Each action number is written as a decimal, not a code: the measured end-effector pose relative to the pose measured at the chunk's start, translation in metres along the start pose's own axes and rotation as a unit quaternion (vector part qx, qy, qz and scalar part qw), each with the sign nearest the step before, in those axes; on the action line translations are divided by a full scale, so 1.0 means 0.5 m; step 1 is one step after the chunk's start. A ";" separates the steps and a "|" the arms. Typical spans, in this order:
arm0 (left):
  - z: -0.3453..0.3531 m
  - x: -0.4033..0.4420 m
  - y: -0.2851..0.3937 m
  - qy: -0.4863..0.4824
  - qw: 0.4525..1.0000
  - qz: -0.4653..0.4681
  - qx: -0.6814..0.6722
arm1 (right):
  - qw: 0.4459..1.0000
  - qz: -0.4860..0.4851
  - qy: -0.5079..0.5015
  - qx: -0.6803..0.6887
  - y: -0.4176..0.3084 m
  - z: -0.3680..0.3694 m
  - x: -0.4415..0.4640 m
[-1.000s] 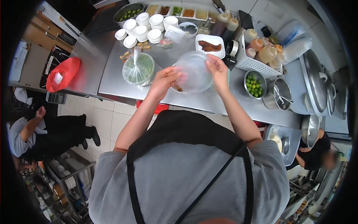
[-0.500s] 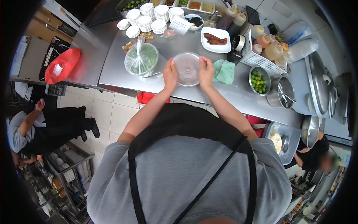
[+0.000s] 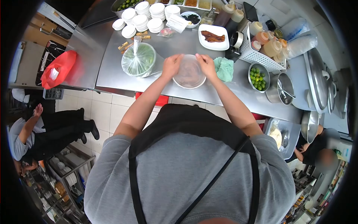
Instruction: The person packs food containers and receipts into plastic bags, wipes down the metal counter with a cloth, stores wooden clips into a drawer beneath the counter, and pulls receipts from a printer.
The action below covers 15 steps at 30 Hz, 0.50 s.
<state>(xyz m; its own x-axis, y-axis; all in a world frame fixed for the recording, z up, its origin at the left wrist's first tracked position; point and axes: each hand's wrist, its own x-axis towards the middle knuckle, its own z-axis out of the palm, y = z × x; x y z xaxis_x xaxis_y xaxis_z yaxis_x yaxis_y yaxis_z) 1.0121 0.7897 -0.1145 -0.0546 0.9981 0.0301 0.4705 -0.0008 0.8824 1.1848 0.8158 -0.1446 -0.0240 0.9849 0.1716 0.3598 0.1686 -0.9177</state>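
A clear, round plastic container (image 3: 189, 76) is at the front of the steel counter, between my hands. My left hand (image 3: 172, 66) is closed on its far left rim, with the fingertips over the edge. On the far right rim my right hand (image 3: 207, 66) grips it the same way. What is inside the container, if anything, I cannot make out. A crumpled green cloth (image 3: 223, 69) lies just right of my right hand. To the left of my left hand stands a tub of green pieces wrapped in a knotted clear bag (image 3: 138, 59).
Stacked white saucers (image 3: 140, 23) and a white plate with browned meat (image 3: 213, 36) sit farther back. At right are a basket of squeeze bottles (image 3: 261, 56), a bowl of small green citrus (image 3: 258, 77) and a steel pot (image 3: 280, 88). One person is at left, another at right.
Both hands have shifted from the container's sides to its far rim. The container has come slightly nearer to me, and its base circle no longer shows as clearly.
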 end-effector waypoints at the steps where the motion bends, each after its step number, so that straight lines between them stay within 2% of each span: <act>1: 0.005 0.004 -0.004 0.014 1.000 0.016 -0.004 | 1.000 0.002 0.000 -0.001 -0.003 -0.003 0.002; 3: 0.013 0.008 -0.016 0.024 0.999 0.029 -0.007 | 0.994 0.066 -0.057 0.066 -0.007 -0.009 0.002; 6: 0.012 0.012 -0.013 0.014 0.999 0.007 -0.029 | 0.990 0.105 -0.059 0.072 -0.020 -0.014 0.001; 10: 0.010 0.017 -0.017 -0.009 0.999 -0.016 -0.038 | 0.990 0.101 -0.058 0.081 -0.008 -0.009 0.002; 12: 0.010 0.021 -0.017 -0.020 0.999 -0.031 -0.036 | 0.993 0.097 -0.054 0.050 -0.010 -0.008 0.005; 15: 0.012 0.035 -0.021 -0.009 1.000 0.015 -0.015 | 0.990 0.133 -0.056 -0.005 -0.044 -0.017 0.006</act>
<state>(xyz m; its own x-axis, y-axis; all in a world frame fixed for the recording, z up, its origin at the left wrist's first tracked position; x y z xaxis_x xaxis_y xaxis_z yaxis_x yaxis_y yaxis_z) 1.0116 0.8077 -0.1261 -0.0252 0.9985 0.0495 0.4459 -0.0331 0.8945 1.1849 0.8146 -0.1209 -0.0305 0.9927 -0.1166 0.3769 -0.0966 -0.9212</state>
